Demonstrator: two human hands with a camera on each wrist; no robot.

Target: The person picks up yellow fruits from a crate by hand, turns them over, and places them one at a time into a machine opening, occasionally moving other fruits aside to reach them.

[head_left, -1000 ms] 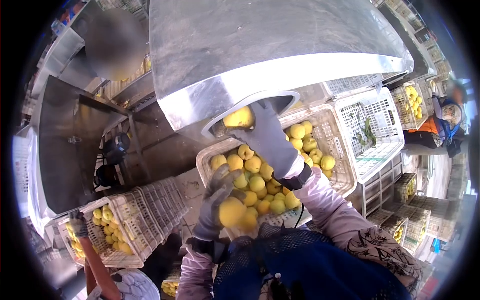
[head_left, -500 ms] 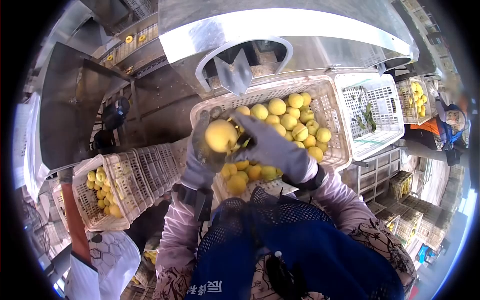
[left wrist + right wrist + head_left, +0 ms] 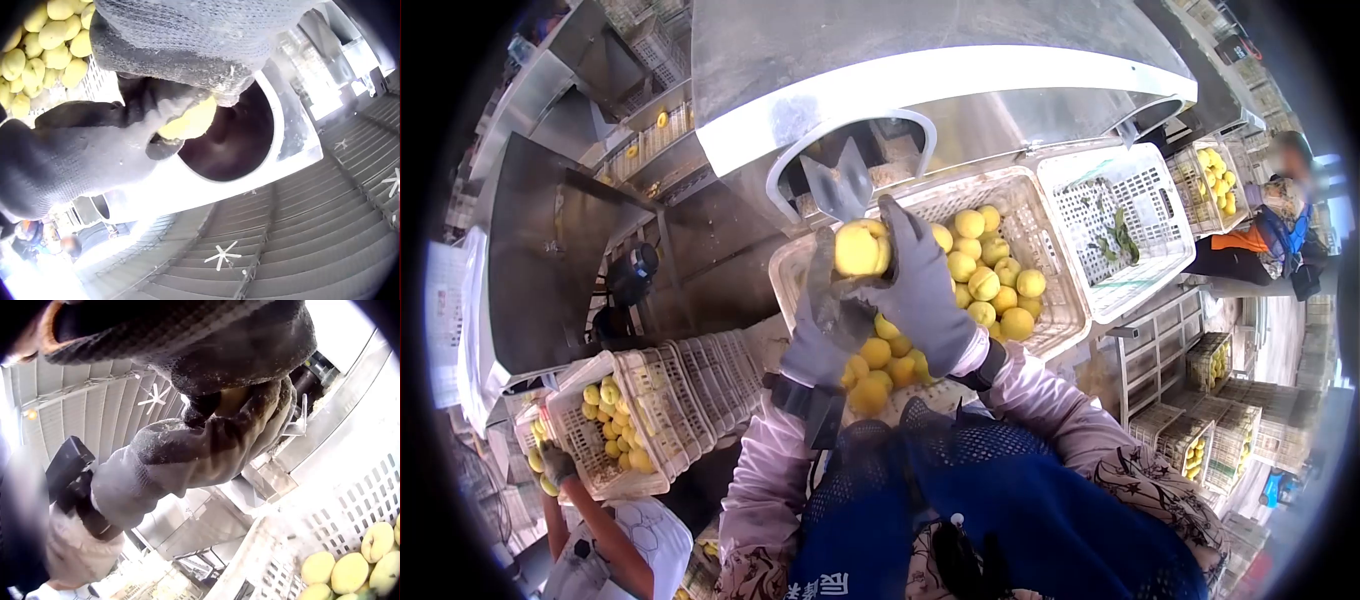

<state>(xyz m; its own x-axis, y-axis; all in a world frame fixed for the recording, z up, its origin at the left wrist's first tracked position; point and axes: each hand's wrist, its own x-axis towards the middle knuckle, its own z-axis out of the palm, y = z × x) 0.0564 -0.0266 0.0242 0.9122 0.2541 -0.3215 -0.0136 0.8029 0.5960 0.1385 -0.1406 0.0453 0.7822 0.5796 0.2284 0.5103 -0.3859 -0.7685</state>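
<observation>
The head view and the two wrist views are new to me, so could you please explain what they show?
There is no robot here: a person works with a gloved left hand and right hand. The head picture comes from a camera on the person's head, looking forward and down. The other two come from cameras worn on the wrists, so they look tilted and also show the roof.

Between them, the hands hold a round yellow fruit. Below is a crate with more yellow fruit; beside it, a whiter crate holds some leaves. Behind stands a metal housing.
</observation>
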